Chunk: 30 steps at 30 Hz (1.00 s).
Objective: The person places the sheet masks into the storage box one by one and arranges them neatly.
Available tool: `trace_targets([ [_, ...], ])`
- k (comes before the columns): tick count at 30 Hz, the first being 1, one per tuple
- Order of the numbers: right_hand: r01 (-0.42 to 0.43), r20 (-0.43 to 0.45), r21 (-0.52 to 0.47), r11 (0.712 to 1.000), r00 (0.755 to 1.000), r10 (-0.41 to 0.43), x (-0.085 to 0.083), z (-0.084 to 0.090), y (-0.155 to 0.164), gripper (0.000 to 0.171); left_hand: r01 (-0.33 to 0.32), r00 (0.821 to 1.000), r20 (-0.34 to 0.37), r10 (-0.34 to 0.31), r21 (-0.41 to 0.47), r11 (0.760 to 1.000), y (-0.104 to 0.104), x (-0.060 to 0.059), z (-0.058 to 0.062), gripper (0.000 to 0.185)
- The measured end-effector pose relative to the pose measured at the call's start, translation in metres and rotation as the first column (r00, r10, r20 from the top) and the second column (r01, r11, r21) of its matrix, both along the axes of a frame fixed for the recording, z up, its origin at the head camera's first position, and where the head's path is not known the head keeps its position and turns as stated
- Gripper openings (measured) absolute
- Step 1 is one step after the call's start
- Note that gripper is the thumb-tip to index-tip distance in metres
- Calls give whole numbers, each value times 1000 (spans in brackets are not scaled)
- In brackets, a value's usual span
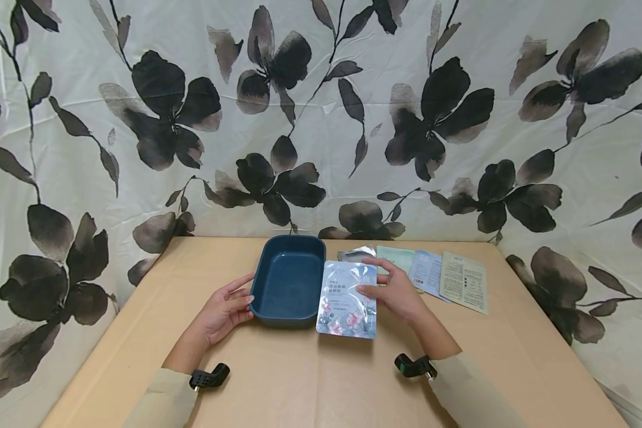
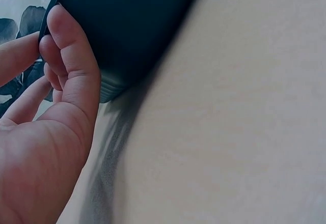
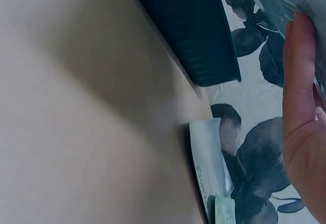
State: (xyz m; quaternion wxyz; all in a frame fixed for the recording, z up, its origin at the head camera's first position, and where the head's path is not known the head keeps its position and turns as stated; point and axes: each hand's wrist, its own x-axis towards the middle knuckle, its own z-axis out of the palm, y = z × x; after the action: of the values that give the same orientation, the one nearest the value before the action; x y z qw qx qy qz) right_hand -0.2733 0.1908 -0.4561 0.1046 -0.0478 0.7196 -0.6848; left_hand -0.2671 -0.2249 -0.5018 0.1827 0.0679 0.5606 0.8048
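A deep blue rectangular container (image 1: pixel 288 279) stands on the table. My left hand (image 1: pixel 227 312) grips its left rim, thumb and fingertips close together there; in the left wrist view the thumb (image 2: pixel 71 46) overlaps the dark wall. My right hand (image 1: pixel 398 294) holds a pale blue sachet (image 1: pixel 346 300) printed with pink flowers, pinched at its right edge with the thumb in front. The sachet is raised above the table at the container's right side, overlapping its wall in the head view. The right wrist view catches only a strip of the sachet's printed back (image 3: pixel 277 2).
Right of the container lie a silver packet (image 1: pixel 355 254), a mint green packet (image 1: pixel 397 257), a light blue packet (image 1: pixel 427 273) and a cream packet (image 1: pixel 464 282), partly overlapping. Behind the table (image 1: pixel 294 380) hangs a floral cloth (image 1: pixel 348 154).
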Motion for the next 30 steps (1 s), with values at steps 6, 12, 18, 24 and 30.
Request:
trace_targets([
  [6, -13, -5, -22, 1000, 1000, 13, -3, 2, -11, 73, 6, 1000, 3, -6, 7, 1000, 0, 0, -1, 71],
  [12, -28, -25, -26, 999, 999, 27, -9, 3, -24, 71, 4, 1000, 10, -4, 0, 1000, -2, 0, -1, 72],
  [18, -35, -38, -3, 999, 999, 35, -14, 3, -35, 72, 5, 1000, 11, -5, 8, 1000, -3, 1, 0, 73],
  [24, -28, -50, 36, 999, 998, 30, -19, 3, -45, 70, 6, 1000, 3, -6, 18, 1000, -2, 1, -1, 71],
  [30, -40, -58, 27, 999, 997, 42, -24, 2, -54, 67, 3, 1000, -1, -3, 18, 1000, -1, 0, -1, 71],
])
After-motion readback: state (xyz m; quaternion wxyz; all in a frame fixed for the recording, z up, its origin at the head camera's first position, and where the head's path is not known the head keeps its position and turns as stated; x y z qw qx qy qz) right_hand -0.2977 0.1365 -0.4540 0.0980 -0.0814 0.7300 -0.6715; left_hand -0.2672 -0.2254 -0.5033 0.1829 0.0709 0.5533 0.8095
